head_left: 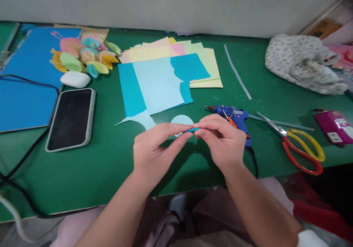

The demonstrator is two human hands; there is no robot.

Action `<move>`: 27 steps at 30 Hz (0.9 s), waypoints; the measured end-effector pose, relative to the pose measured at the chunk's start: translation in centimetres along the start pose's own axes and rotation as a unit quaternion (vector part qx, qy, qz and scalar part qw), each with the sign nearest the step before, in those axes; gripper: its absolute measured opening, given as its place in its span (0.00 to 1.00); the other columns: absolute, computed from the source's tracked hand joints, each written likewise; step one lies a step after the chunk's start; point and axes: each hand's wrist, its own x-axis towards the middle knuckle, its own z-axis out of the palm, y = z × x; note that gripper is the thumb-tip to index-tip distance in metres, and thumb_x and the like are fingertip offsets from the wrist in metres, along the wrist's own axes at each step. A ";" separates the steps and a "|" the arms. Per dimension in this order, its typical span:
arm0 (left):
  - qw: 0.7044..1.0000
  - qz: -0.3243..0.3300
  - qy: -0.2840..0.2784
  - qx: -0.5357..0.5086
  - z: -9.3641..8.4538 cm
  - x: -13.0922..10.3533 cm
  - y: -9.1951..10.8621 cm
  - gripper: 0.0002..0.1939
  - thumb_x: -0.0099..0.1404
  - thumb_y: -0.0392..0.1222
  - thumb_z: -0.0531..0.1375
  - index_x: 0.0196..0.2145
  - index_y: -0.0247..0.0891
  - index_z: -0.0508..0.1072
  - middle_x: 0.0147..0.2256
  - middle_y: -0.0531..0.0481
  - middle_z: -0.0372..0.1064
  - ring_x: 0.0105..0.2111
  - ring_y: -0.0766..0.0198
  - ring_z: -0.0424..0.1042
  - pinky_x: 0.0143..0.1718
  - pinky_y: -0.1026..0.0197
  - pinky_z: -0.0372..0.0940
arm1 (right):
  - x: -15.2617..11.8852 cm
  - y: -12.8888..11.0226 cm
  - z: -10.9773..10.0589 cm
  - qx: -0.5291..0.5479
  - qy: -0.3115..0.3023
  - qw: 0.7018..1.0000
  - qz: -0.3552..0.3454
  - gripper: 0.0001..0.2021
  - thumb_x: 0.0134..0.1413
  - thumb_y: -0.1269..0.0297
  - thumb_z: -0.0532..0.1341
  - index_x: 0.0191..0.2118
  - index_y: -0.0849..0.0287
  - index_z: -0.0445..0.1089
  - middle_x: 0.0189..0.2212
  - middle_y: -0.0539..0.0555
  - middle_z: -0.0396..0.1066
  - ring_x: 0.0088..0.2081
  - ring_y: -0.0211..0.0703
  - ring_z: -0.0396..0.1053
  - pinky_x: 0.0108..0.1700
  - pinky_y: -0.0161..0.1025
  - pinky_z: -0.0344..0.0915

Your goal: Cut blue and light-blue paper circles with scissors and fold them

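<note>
Both hands meet above the front middle of the green table. My left hand (pixel 157 151) pinches one end of a small folded piece of blue paper (pixel 192 130). At its other end, my right hand (pixel 224 140) is closed on the same piece, thumb and forefinger together. Only a thin blue edge shows between the fingertips. Behind them lies a pale blue paper circle (pixel 182 119), partly covered by the hands. Cut sheets of blue paper (pixel 132 92) and light blue paper (pixel 158 85) rest just beyond. A blue glue gun (pixel 234 114) lies by the right hand.
Scissors (pixel 289 140) and a purple box (pixel 335 127) lie right. A clear glue stick (pixel 237 72) sits behind the glue gun. Left are a phone (pixel 71 118), a white earbud case (pixel 75 79), paper flowers (pixel 85 57) and black cables (pixel 30 149). A patterned cloth (pixel 300 61) sits back right.
</note>
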 end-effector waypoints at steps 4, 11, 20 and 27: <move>1.000 -0.004 0.010 0.002 0.0 -0.1 0.0 0.06 0.59 0.36 0.65 0.33 0.47 0.79 0.31 0.58 0.79 0.29 0.68 0.77 0.32 0.67 0.71 | -0.1 0.0 -0.1 0.000 -0.011 1.000 -0.008 0.10 0.51 0.75 0.67 0.34 0.49 0.79 0.30 0.48 0.76 0.32 0.39 0.73 0.33 0.37 0.72; 1.000 -0.023 0.016 -0.005 0.1 -0.2 0.1 0.06 0.59 0.38 0.65 0.34 0.48 0.79 0.32 0.58 0.80 0.29 0.67 0.77 0.32 0.66 0.71 | 0.0 0.0 0.0 -0.004 -0.001 1.000 -0.012 0.08 0.51 0.73 0.67 0.32 0.50 0.79 0.29 0.49 0.76 0.31 0.40 0.73 0.32 0.38 0.72; 1.000 -0.028 0.004 -0.011 0.0 -0.2 0.0 0.06 0.60 0.37 0.65 0.33 0.48 0.79 0.31 0.60 0.79 0.29 0.69 0.77 0.32 0.69 0.70 | -0.1 0.1 0.0 0.008 -0.001 1.000 -0.010 0.09 0.51 0.74 0.67 0.33 0.50 0.79 0.30 0.48 0.76 0.32 0.39 0.73 0.32 0.37 0.71; 0.999 -0.027 0.007 -0.023 0.1 -0.3 -0.1 0.07 0.59 0.35 0.65 0.33 0.48 0.79 0.31 0.60 0.79 0.29 0.69 0.77 0.32 0.70 0.70 | 0.0 -0.1 0.0 0.002 -0.004 1.000 -0.008 0.09 0.51 0.75 0.67 0.32 0.51 0.78 0.29 0.48 0.75 0.31 0.38 0.72 0.31 0.36 0.70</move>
